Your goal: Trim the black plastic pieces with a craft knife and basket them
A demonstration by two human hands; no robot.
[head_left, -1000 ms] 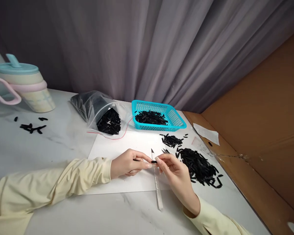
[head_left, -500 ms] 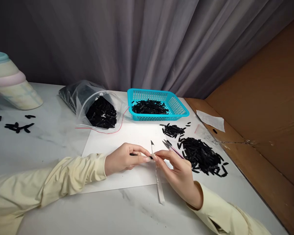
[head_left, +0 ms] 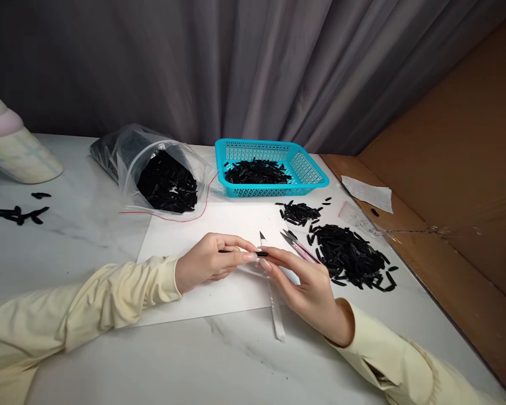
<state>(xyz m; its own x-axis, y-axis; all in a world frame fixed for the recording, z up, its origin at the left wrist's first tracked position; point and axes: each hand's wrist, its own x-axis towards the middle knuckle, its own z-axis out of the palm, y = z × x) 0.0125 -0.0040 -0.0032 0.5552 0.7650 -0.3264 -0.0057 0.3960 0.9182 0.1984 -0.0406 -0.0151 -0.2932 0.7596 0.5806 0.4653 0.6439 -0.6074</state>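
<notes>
My left hand pinches a small, narrow black piece between thumb and forefinger, its end sticking out past the fingertips. At that end, the thumb and forefinger of my right hand close around it from the other side. Another dark bit shows behind the left fingers, partly hidden. Under the fingertips lies a slim white craft knife with a dark pointed tip, its middle partly covered by my right hand. Pink-handled thread snips rest just beyond my right hand. A white sheet is beneath both hands.
Black pieces form a large pile and a smaller pile at right. A blue basket and an open clear bag hold more. Several loose pieces and a cup are at left. A paper slip lies at right.
The view has shifted slightly, so the table things sit higher in the picture. My right fingertips have parted a little, and the black piece's end shows more between them.
</notes>
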